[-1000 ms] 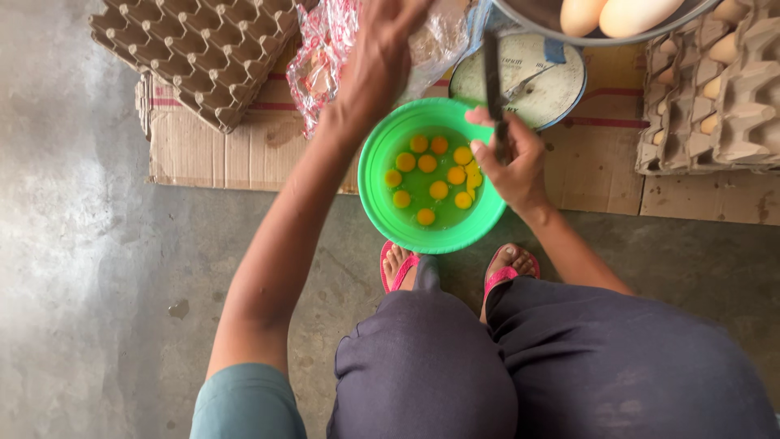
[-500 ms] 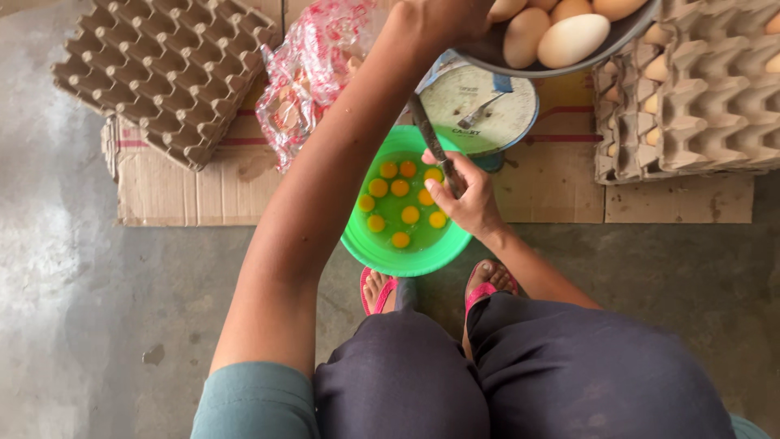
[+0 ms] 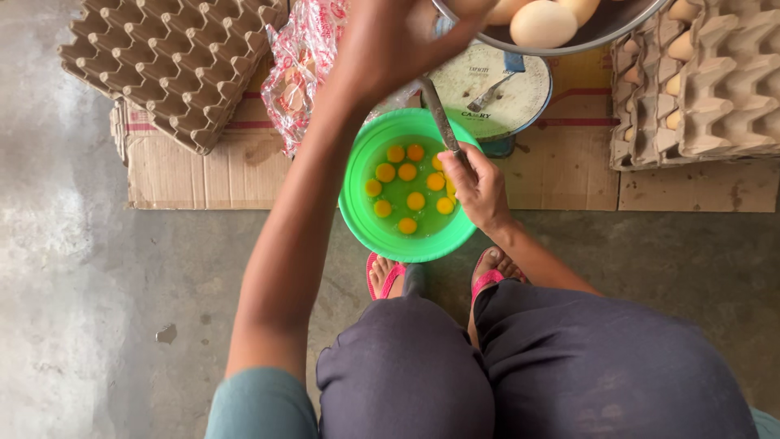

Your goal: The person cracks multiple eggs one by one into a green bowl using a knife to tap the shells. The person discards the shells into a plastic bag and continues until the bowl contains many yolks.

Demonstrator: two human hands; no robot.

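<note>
Egg trays [image 3: 175, 65] at left. Left hand [image 3: 406, 36] has risen to the egg pan [image 3: 601, 28]; grip cannot be told. Right hand [image 3: 479, 187] still clasps knife [image 3: 440, 118] over green bowl [image 3: 361, 215] of yolks [image 3: 410, 183]: another egg due.

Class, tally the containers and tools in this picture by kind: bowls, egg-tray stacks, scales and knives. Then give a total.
Bowls: 2 (green bowl, metal bowl)
Egg-tray stacks: 2 (left stack, right stack)
Scales: 1 (scale)
Knives: 1 (knife)
Total: 6
</note>
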